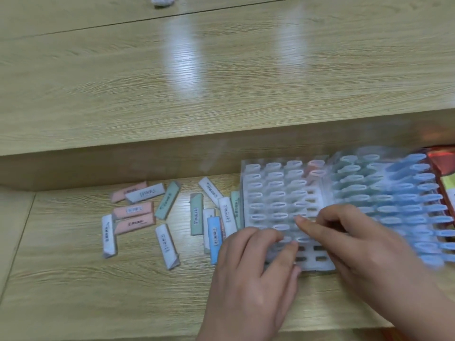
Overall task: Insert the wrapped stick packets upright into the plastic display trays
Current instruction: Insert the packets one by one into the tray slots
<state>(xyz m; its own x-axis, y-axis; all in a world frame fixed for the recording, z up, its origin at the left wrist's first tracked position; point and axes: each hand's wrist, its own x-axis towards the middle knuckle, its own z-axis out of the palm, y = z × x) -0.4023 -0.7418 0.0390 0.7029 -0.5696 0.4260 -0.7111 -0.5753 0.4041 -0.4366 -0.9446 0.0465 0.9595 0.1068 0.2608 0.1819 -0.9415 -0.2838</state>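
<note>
Nearest, the left hand lies over the near-left corner of a clear plastic display tray, fingers bent down onto the packet tops and thumb at the tray's front edge. Motion blur hides whether it grips anything. Just beside it, the right hand reaches in over the same tray with curled fingers and the forefinger pointing left. I cannot tell whether it pinches a packet. The tray's near rows show empty slots; farther rows hold upright wrapped stick packets. Touching its right side, a second tray stands packed with green and blue packets. To the left, loose packets in pink, white, green and blue lie flat on the wooden desk. A red box sits at the right edge. Beyond rises a wooden shelf, with a crumpled white object at its far edge.
</note>
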